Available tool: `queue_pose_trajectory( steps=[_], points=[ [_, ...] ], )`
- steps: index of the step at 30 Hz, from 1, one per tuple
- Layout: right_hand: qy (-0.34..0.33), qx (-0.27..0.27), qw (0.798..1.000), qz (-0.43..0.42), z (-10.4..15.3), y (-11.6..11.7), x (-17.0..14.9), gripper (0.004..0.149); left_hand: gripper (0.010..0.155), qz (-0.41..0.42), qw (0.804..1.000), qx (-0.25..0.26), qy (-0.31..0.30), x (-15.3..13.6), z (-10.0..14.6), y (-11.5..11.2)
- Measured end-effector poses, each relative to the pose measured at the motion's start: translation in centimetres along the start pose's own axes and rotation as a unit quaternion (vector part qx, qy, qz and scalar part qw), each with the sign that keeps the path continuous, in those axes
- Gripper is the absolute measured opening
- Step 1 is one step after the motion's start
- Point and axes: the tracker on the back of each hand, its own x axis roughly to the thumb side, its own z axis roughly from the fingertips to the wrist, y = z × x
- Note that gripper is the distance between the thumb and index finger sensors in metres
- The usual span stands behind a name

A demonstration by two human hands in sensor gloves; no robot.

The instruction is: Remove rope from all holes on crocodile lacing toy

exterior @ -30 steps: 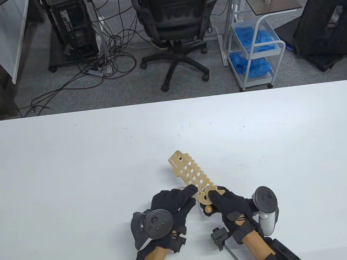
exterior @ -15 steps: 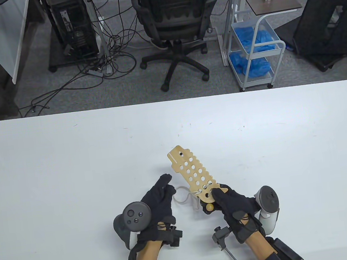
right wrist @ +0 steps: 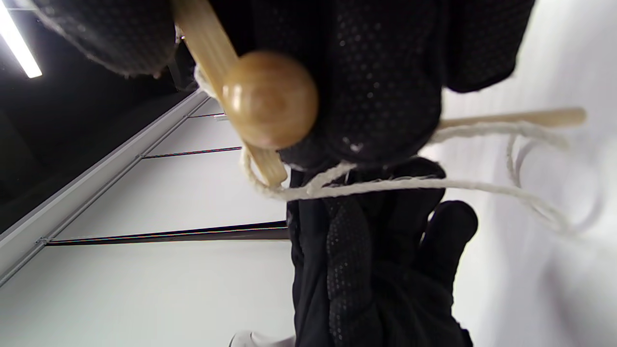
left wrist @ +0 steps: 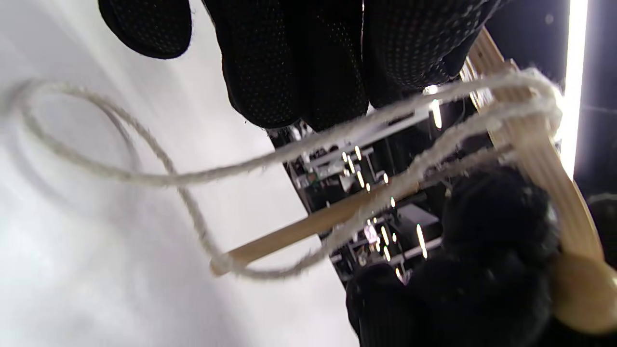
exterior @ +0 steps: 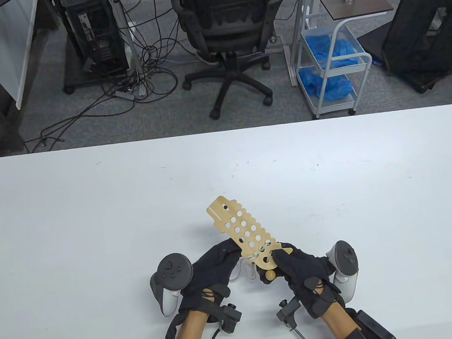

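The wooden crocodile lacing board [exterior: 237, 222] is held tilted above the table, head end away from me. My right hand [exterior: 279, 258] grips its near end, just above a round wooden bead [exterior: 270, 275]; the bead shows large in the right wrist view [right wrist: 270, 99]. The white rope [exterior: 244, 267] still passes through the nearest holes and hangs in slack loops onto the table [left wrist: 144, 178]. A thin wooden needle [left wrist: 313, 224] ends the rope. My left hand [exterior: 232, 250] reaches under the board's left edge, fingers [left wrist: 289, 62] stretched out beside the rope, pinching nothing that I can see.
The white table [exterior: 92, 219] carries only the toy and my hands. Behind its far edge stand an office chair [exterior: 229, 25], a cart with blue bags [exterior: 330, 62] and floor cables.
My left hand pulled a length of rope out to the left, then came back in to the board's near holes. The board swung slightly left; the rope now lies slack.
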Motion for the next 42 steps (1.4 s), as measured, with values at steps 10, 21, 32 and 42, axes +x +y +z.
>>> queue_pose_trajectory(
  steps=[10,21,32,42],
  points=[
    [-0.004,0.011,1.0,-0.009,0.0,0.2,0.1,0.052,0.052,-0.005,0.997,-0.081,-0.017,0.5,-0.2,-1.5],
    [-0.007,0.008,1.0,-0.015,0.0,0.1,0.2,0.052,0.054,-0.022,0.993,-0.114,-0.012,0.3,-0.2,-2.0],
    [-0.003,0.008,1.0,-0.018,0.0,0.0,0.1,0.052,0.047,-0.041,0.993,-0.111,-0.012,0.5,-0.2,-2.0],
    [0.006,-0.006,1.0,-0.009,-0.1,-0.4,-0.1,0.052,0.045,-0.044,0.994,-0.098,-0.013,0.5,-0.2,-1.6]
  ],
)
